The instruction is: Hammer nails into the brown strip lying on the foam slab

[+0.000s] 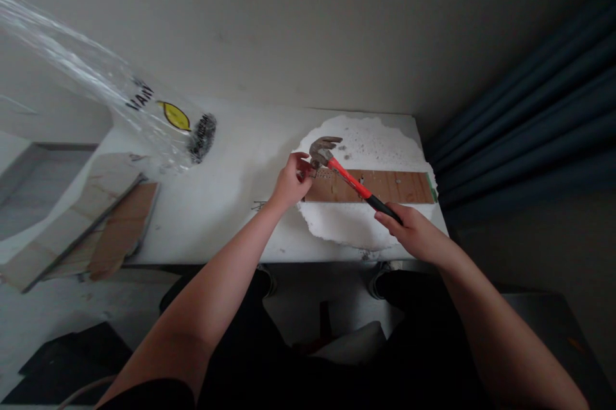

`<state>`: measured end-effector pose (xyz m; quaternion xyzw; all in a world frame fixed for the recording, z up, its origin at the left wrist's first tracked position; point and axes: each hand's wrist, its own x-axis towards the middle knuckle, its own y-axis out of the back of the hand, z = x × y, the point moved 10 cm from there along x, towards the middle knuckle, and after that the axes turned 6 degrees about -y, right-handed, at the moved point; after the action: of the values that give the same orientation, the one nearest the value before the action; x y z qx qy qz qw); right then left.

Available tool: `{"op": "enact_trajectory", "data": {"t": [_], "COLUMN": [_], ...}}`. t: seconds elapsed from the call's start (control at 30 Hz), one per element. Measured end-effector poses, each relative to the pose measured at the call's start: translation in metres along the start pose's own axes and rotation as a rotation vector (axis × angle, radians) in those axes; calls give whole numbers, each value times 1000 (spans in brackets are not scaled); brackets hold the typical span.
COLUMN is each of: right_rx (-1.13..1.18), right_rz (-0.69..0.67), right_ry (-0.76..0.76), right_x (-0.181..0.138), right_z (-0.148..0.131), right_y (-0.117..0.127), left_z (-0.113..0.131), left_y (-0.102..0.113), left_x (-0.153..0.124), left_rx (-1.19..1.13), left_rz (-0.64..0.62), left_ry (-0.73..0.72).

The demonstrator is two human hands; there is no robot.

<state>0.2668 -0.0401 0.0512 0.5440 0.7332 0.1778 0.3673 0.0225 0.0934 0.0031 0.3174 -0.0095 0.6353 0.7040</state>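
Note:
My right hand point(403, 228) is closed round the black grip of a claw hammer point(353, 182) with a red handle. Its steel head hangs over the left end of a brown wooden board point(380, 187). Right beside the hammer head, my left hand point(293, 180) has its fingers curled together at the board's end; whatever they pinch is too small to make out. Dark holes or marks dot the wood by those fingertips. Under the board lies a ragged-edged white sheet point(346, 225). Several thin nails point(258, 206) lie left of my left hand.
Clear plastic wrap point(158, 140) with a yellow print stands on the white table point(226, 205) at the left. Broken boards point(122, 227) lean over the table's left end. Dark blue curtains point(529, 102) hang on the right, and a wall point(289, 25) rises behind.

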Motion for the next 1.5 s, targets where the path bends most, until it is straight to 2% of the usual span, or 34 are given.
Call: {"op": "enact_trajectory", "data": {"t": [0.1, 0.3, 0.5, 0.6, 0.8, 0.93, 1.1, 1.5], "right_rx": [9, 34, 27, 24, 41, 82, 20, 50], "right_rz": [-17, -4, -14, -23, -45, -26, -40, -26], "right_ry": [2, 9, 17, 13, 9, 11, 2, 10], "right_x": [1, 0, 0, 1, 1, 2, 5, 5], "right_z": [1, 1, 3, 5, 2, 3, 8, 12], "right_y": [-3, 1, 0, -2, -6, -4, -10, -18], "left_z": [-4, 4, 6, 6, -7, -8, -9, -11], "left_y": [3, -2, -3, -1, 4, 10, 18, 18], "left_x": [1, 5, 7, 7, 3, 3, 4, 4], "left_rx": [24, 130, 200, 200, 23, 9, -5, -18], "left_rz": [29, -56, -94, -74, 13, 81, 160, 162], "left_ry": [12, -33, -5, -10, 80, 70, 100, 116]}}
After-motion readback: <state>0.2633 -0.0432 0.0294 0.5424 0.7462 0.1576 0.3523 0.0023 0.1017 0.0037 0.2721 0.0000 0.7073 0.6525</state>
